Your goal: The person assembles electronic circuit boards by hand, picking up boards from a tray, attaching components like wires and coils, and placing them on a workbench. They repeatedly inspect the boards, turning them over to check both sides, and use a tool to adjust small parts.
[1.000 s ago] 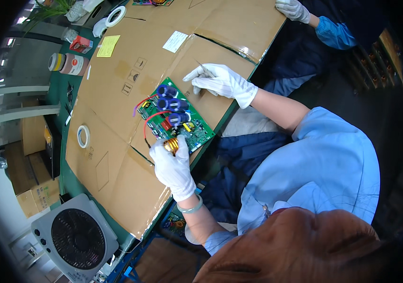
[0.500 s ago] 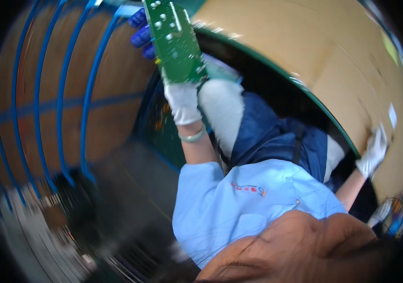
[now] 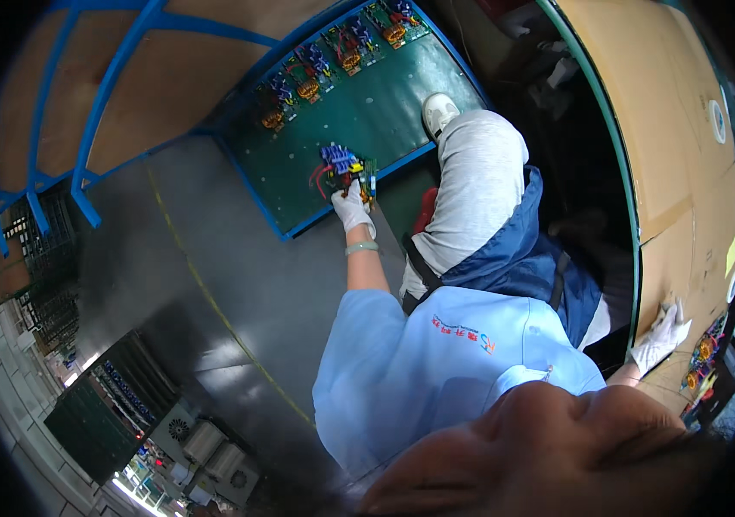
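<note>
Presently: circuit board [image 3: 341,160] at the green shelf [image 3: 294,185], left-hand hold

Step in hand: judged to be positioning of the circuit board. It is above or on the bare near part of the shelf, components upward, apart from the row of boards behind it; contact with the shelf cannot be confirmed.

Left hand [image 3: 352,210]: closed on the near end of the board. Red wires [image 3: 319,179] project from the board's left side. Judgement: the next move calls for a level board, wires kept clear of its underside, and a gradual release only once the shelf bears the weight.

Right hand [image 3: 660,337]: at the cardboard-covered desk [image 3: 664,194], well apart from the board. Finger closure, and whether anything is gripped, cannot be told.

Count:
- Boards at the shelf: five; one held, four in the row [image 3: 350,53].
- Orange coils in the row: four, one per board.
- Blue capacitors on the held board: several, too small to count.
- White tape rolls [image 3: 718,121] on the desk: two.
- Yellow note [image 3: 731,256] on the desk: one.
</note>
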Available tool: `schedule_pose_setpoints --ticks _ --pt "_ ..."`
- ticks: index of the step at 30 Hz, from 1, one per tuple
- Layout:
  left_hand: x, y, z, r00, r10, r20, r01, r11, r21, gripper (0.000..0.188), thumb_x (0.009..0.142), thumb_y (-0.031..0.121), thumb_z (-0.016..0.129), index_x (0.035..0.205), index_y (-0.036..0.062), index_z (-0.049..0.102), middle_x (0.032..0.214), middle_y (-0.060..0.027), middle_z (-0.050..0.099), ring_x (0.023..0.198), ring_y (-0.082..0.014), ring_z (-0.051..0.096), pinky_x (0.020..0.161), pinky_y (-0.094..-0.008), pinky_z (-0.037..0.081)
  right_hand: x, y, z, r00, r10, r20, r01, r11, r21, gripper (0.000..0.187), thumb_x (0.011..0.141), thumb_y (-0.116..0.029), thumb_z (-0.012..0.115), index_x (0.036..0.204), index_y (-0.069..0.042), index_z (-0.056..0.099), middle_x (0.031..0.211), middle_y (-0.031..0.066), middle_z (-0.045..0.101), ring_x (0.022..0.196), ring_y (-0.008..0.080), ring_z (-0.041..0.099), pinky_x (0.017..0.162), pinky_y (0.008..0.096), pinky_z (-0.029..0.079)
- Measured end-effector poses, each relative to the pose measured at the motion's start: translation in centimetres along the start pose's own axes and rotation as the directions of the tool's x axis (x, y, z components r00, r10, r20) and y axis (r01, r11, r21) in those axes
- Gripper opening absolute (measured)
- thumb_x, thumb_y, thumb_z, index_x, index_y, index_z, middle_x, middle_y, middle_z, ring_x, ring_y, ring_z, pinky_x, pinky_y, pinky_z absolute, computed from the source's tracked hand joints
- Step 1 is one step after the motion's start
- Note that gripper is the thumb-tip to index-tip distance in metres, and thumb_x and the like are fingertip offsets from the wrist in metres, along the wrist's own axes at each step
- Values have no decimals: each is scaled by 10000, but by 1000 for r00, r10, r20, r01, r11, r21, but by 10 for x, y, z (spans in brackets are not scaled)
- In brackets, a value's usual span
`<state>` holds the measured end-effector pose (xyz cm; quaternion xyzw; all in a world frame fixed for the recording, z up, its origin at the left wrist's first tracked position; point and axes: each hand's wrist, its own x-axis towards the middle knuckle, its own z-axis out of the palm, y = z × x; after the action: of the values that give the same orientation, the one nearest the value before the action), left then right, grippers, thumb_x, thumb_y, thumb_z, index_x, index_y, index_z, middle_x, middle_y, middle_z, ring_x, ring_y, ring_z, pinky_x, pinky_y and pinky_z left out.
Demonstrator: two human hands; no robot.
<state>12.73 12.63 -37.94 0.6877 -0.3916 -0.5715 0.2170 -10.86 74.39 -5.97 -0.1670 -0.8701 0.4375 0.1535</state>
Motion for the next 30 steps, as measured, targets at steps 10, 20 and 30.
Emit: schedule_pose_setpoints --ticks 10,20,30 --pt "28 -53 -29 940 294 -173 -198 882 427 352 757 205 821 903 -94 703 952 -266 725 852 -342 722 797 -439 565 -3 -82 127 912 -216 348 265 959 -99 296 1055 -146 533 1296 -15 645 1088 92 715 966 124 646 899 266 495" --pt "-25 -4 -12 930 230 288 -368 573 732 521 753 193 865 1126 -117 676 1150 -238 708 980 -328 691 884 -436 553 -5 -101 144 860 -474 190 510 802 -311 195 968 -146 638 1128 -89 733 1068 113 718 979 265 690 868 336 544" --pt "-21 -45 -9 995 -80 63 55 944 325 491 762 187 847 1149 -63 675 1139 -218 698 976 -353 689 819 -441 585 -1 -83 131 686 -669 286 719 561 -411 339 843 -151 750 1176 -123 696 1084 93 686 952 289 689 810 353 566"
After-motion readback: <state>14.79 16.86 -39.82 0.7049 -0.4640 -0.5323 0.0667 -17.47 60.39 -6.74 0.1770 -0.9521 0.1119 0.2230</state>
